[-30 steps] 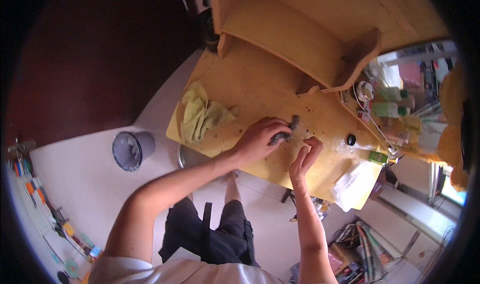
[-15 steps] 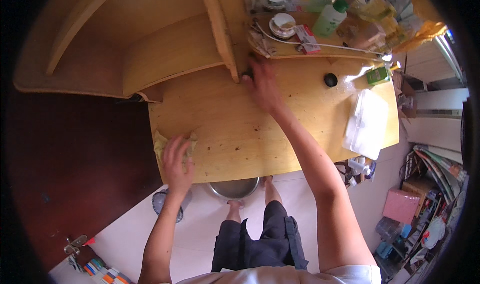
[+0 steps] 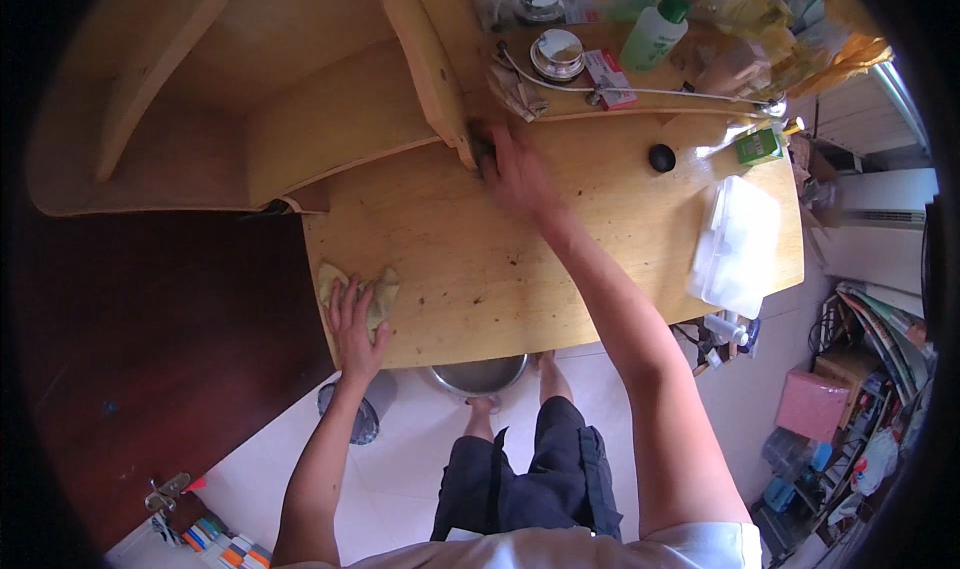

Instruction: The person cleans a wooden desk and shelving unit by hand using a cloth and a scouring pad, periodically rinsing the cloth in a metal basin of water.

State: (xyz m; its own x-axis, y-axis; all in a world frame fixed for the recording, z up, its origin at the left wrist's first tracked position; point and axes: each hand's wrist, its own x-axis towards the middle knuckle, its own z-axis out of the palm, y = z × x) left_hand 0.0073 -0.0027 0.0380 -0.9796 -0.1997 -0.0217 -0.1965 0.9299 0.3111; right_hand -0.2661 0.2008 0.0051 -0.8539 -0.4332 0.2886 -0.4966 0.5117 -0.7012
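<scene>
As left hand lies spread on crumpled cloth, long axis unclear, right hand blurred, grip indiscernible

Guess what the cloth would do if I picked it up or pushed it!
The cloth would probably droop, since it lies in soft folds. It looks thin, so likely light. Pushed, it may bunch rather than roll, being already rumpled under the left hand.
</scene>
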